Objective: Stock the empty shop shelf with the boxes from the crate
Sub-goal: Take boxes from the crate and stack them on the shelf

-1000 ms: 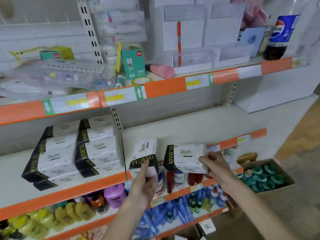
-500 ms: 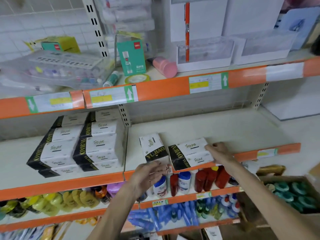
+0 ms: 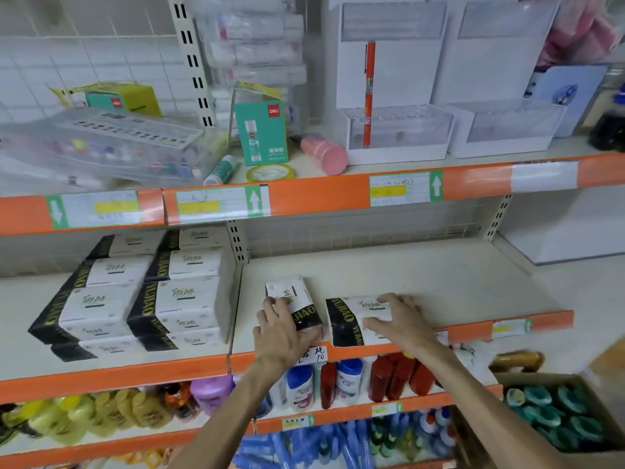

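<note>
Both packs are down on the shelf (image 3: 422, 265), just right of the stack of matching packs (image 3: 142, 299) in the neighbouring bay. The left pack (image 3: 291, 294), the one nearer the stack, sits skewed. Its near end is under the left hand (image 3: 282, 333), whose fingers curl over the top and clasp it. The right pack (image 3: 348, 319), further from the stack, lies lengthwise along the shelf's front edge. The right hand (image 3: 402, 316) is spread on top of it, fingers fairly straight, pressing rather than gripping. These look like soft-wrapped tissue: light, squashy, with a glossy film that could slide. Best taken across the short ends or palmed from above, I'd say, not pinched at a corner.
</note>
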Demonstrator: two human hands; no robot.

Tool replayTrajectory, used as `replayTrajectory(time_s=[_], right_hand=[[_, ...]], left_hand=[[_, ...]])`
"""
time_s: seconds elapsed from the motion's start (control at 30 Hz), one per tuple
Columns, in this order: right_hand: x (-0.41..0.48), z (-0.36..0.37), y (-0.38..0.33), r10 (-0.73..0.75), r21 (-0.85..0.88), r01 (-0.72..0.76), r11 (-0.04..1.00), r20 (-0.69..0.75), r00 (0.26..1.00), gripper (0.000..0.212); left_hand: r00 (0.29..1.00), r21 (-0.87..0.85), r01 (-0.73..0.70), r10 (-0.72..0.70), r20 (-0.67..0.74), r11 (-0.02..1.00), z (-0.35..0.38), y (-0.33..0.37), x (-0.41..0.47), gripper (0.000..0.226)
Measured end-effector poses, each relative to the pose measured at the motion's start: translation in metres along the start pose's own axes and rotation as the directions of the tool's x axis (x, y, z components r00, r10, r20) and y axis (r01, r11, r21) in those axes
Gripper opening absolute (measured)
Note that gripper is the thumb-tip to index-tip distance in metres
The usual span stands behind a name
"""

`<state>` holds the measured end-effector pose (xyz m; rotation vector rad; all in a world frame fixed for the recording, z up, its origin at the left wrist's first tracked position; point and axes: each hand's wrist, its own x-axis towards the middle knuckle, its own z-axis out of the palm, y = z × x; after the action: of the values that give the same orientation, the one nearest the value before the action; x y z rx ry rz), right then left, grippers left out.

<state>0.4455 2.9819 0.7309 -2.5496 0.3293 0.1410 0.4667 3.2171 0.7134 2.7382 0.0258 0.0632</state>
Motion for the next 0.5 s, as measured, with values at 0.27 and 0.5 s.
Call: replayTrajectory(time_s=[0.27, 0.5], right_hand=[[0.022, 0.016, -0.005, -0.006, -0.018, 0.004, 1.000, -0.100, 0.995, 0.062], [0.037, 0.015, -0.009, 0.000, -0.049, -0.005, 0.999, -0.086, 0.996, 0.060]], left_hand=[[0.996, 0.089, -0.069, 0.064, 0.056, 0.994, -0.033, -0.055, 0.032, 0.055], [0.988, 0.218, -0.130, 0.145, -0.056, 0.967, -0.007, -0.020, 0.018, 0.050]])
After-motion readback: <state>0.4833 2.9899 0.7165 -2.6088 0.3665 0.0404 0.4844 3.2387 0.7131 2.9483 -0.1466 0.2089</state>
